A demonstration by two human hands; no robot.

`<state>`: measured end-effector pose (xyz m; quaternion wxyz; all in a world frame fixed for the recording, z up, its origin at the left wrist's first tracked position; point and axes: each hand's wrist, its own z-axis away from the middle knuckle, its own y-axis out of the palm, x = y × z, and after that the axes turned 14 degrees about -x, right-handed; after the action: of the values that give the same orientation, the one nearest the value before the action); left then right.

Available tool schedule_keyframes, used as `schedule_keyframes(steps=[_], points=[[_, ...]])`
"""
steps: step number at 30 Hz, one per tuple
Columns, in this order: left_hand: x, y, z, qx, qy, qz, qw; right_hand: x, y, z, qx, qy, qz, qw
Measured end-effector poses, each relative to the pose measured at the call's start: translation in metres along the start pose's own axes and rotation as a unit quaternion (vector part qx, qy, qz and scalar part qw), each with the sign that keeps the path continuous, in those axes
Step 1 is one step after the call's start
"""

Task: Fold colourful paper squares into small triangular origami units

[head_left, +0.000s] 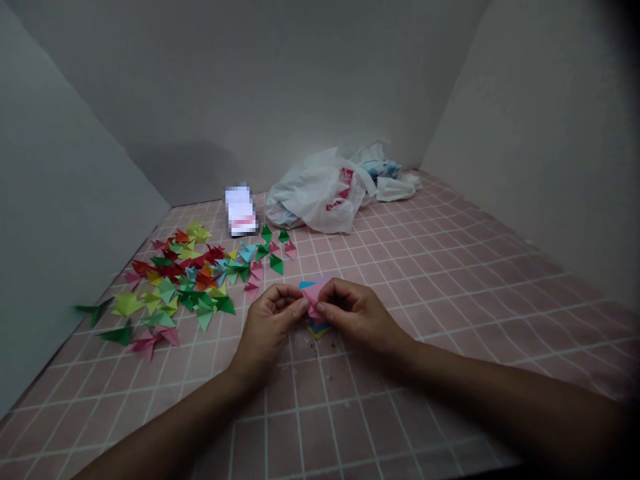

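Note:
Between my two hands is a small folded piece of pink paper [313, 296], held just above the tiled surface. My left hand [273, 320] pinches its left side between thumb and forefinger. From the other side, my right hand [357, 312] grips it with thumb and fingertips. Beneath the pink paper lies a small stack of coloured paper sheets [320, 329], with blue, yellow and lilac edges showing. The fingers hide part of the folds and most of the stack.
Many folded paper pieces [175, 280] in red, green, yellow, pink and blue spread over the left. A phone [241, 212] with a lit screen stands behind them. White plastic bags [320, 190] lie at the back. Pale walls [300, 80] enclose the pink tiled surface [430, 280].

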<state>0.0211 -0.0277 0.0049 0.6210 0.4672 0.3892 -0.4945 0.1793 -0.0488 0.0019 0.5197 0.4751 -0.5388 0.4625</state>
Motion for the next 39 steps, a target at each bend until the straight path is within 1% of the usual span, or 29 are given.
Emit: schedule_keyframes(steps=[3, 5, 7, 11, 14, 20, 23, 28, 33, 39], points=[[0.004, -0.002, -0.0018, 0.01, -0.037, 0.03, 0.999, -0.0013, -0.0003, -0.0003, 0.002, -0.008, -0.002, 1.0], [0.0055, -0.0034, -0.0028, 0.023, -0.049, 0.031, 0.998, -0.0032, -0.0006, -0.0011, 0.004, -0.016, 0.001, 1.0], [0.0059, -0.0047, -0.0036, 0.027, -0.042, 0.01, 0.999, -0.0049, -0.0008, -0.0017, 0.006, -0.014, 0.002, 1.0], [0.0045, -0.0059, -0.003, 0.035, -0.011, -0.05, 0.998, -0.0053, -0.001, -0.0017, 0.021, 0.014, -0.007, 1.0], [0.0034, -0.005, -0.0008, 0.052, 0.005, -0.07, 0.996, -0.0045, -0.0012, -0.0012, 0.022, 0.011, 0.009, 1.0], [0.0038, -0.0021, 0.0027, 0.066, -0.016, -0.047, 0.997, -0.0034, -0.0012, -0.001, 0.014, -0.035, 0.061, 0.997], [0.005, -0.0024, 0.0024, 0.065, -0.029, -0.037, 0.997, -0.0034, -0.0011, -0.0011, 0.014, -0.04, 0.069, 0.997], [0.0066, -0.0041, 0.0003, 0.06, -0.033, -0.031, 0.997, -0.0038, -0.0009, -0.0008, 0.022, -0.041, 0.057, 0.997], [0.0062, -0.005, -0.0019, 0.059, -0.016, -0.059, 0.996, -0.003, -0.0016, -0.001, 0.024, -0.044, 0.07, 0.996], [0.0026, -0.0045, -0.0014, 0.056, 0.005, -0.078, 0.995, -0.0024, -0.0014, -0.0007, 0.027, -0.044, 0.062, 0.997]])
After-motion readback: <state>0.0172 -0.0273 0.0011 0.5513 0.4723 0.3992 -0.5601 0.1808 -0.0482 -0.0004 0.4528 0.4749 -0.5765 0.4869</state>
